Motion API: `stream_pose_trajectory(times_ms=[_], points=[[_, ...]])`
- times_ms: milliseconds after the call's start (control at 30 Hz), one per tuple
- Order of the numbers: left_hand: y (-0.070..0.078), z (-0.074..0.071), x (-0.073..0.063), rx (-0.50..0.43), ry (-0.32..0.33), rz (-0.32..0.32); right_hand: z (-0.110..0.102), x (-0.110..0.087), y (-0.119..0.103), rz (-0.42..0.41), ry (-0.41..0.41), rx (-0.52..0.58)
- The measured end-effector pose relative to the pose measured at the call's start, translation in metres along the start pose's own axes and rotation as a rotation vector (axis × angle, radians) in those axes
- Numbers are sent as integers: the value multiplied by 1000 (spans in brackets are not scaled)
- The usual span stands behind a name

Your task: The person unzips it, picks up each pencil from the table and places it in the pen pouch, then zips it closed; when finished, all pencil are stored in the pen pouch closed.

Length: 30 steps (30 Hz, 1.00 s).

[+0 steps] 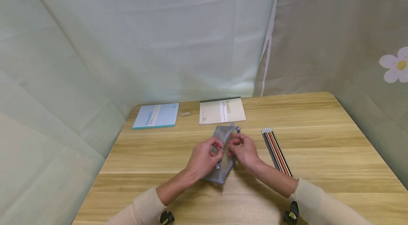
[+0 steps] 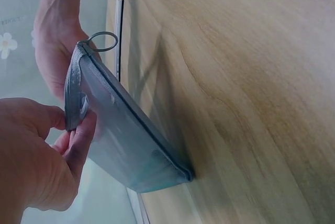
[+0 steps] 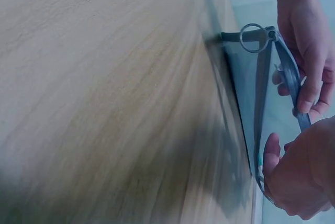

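A grey mesh zip pouch [image 1: 214, 174] is propped up on the wooden table with its mouth spread apart. My left hand [image 1: 204, 157] pinches the left edge of the mouth between thumb and fingers; the left wrist view shows that hand [image 2: 42, 156] gripping the zip band. Opposite it, my right hand [image 1: 244, 151] holds the right edge with curled fingers. Seen from the right wrist, the right hand [image 3: 301, 171] is at the pouch's far end, its fingertips partly hidden. A ring [image 2: 103, 41] hangs at the pouch's near corner.
Several striped pencils [image 1: 276, 152] lie side by side, right of the pouch. Behind it are a cream notebook [image 1: 210, 113], a small pale eraser-like block [image 1: 185, 114] and a blue notebook [image 1: 165, 115]. Hanging cloth [image 1: 197, 40] closes off the table's back.
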<state>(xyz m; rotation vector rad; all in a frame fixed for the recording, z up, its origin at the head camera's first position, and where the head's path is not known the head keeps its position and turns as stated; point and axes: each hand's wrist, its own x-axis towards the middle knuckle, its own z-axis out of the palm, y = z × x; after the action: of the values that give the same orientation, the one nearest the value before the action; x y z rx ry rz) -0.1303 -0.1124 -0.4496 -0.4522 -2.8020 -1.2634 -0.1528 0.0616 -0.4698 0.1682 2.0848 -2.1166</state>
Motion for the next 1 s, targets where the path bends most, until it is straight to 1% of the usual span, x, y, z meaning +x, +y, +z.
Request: stream_pose_trajectory(times_ms=[100, 200, 300, 400, 533, 667, 767, 867, 1000], points=[[-1, 0, 0, -1, 7, 9, -7, -2, -4, -27, 6, -5], [-2, 0, 0, -3, 15, 20, -16, -4, -8, -70, 27, -27], [-2, -1, 0, -8, 25, 23, -28, -5, -13, -113, 64, -86], [-3, -2, 0, -14, 31, 18, -45, -5, -19, -144, 79, -150], [-3, -4, 1, -22, 28, 0, -71, -4, -23, -150, 54, -218], [-3, -9, 2, -32, 54, -11, -98, -3, -23, -137, 25, -274], [-2, -11, 3, -34, 75, -2, -116, -4, -19, -126, 21, -343], [-2, -12, 4, -29, 76, 6, -132, -6, -12, -124, 18, -416], [0, -12, 3, -32, 73, -1, -147, -6, -2, -142, 17, -479]])
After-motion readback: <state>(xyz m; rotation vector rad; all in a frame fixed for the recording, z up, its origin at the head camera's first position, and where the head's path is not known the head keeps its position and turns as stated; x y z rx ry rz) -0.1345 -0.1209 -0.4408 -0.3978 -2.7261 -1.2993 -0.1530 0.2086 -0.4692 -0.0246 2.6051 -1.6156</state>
